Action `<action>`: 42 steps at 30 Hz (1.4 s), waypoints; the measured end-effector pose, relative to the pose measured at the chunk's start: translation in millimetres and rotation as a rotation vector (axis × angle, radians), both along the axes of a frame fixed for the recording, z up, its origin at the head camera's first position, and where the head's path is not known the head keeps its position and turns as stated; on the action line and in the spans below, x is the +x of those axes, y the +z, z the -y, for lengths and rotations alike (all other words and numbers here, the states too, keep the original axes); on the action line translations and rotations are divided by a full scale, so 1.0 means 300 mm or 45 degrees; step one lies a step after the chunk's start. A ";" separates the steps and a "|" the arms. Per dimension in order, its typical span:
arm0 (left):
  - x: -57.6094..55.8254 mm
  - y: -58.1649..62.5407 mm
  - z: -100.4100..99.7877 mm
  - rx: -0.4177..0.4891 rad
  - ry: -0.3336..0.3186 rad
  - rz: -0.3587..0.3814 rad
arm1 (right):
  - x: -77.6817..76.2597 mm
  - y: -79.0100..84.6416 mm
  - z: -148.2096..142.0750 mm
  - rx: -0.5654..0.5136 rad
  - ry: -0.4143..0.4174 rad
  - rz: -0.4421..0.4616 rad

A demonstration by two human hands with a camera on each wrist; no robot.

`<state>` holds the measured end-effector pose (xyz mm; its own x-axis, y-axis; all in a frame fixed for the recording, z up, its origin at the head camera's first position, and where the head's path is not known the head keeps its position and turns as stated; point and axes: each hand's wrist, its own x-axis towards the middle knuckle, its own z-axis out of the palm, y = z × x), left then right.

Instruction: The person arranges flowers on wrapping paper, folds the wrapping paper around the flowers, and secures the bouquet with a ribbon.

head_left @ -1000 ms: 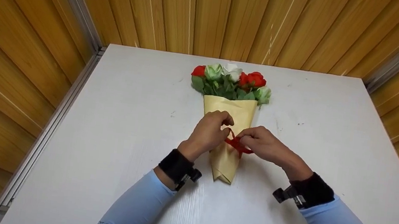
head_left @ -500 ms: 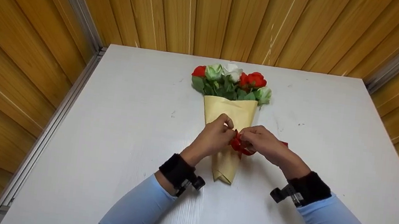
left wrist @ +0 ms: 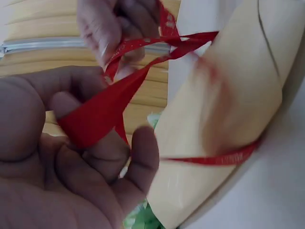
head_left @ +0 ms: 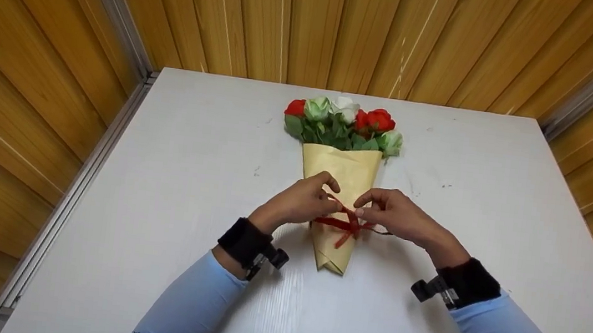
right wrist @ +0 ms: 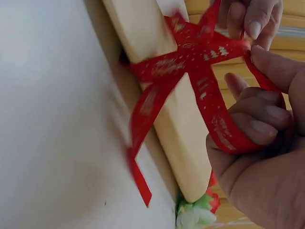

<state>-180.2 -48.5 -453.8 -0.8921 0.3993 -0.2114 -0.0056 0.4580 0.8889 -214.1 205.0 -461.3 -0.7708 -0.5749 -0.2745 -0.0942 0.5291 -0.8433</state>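
A bouquet of red, white and pale green roses (head_left: 340, 117) lies on the table, wrapped in cream paper (head_left: 343, 169). Around the narrow part of the paper runs a red ribbon (head_left: 334, 223) with small printed marks, crossing at the front. My left hand (head_left: 301, 199) holds one loop of the ribbon (left wrist: 102, 112), which passes over its fingers. On the other side, my right hand (head_left: 402, 216) grips a second loop, with fingers curled inside it. A loose ribbon tail (right wrist: 140, 183) hangs past the paper in the right wrist view. The fingertips are partly hidden in the head view.
The white table (head_left: 199, 189) has a few small dark marks. Wood-patterned panels (head_left: 312, 28) stand behind it and at both sides, with a metal rail (head_left: 76, 186) along the left edge. Both wrists wear black camera straps (head_left: 246, 243).
My hands have drawn apart, the left one moving left. The ribbon, bunched between them half a second ago, now spreads into loops, with a tail hanging down over the paper.
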 end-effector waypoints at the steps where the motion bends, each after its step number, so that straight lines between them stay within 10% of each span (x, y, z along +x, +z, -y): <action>1: -0.003 0.001 0.012 0.030 -0.002 0.009 | -0.001 -0.002 -0.010 0.007 -0.002 -0.010; 6: -0.019 0.000 0.086 0.106 -0.035 0.063 | -0.006 -0.014 -0.053 0.040 -0.049 -0.067; 15: -0.019 -0.013 0.222 -0.305 -0.122 -0.115 | 0.006 -0.045 -0.131 0.082 -0.131 -0.133; 23: -0.005 -0.048 0.293 -0.348 -0.199 -0.100 | 0.025 -0.066 -0.177 0.205 -0.154 -0.160; 42: 0.051 -0.113 0.438 -0.404 -0.050 0.095 | 0.051 -0.114 -0.296 0.164 -0.243 -0.067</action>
<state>-165.0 -180.0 -487.8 -0.8548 0.3366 -0.3950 -0.0426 0.7130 0.6998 -198.8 293.8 -495.6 -0.8772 -0.3803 -0.2930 -0.0241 0.6445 -0.7643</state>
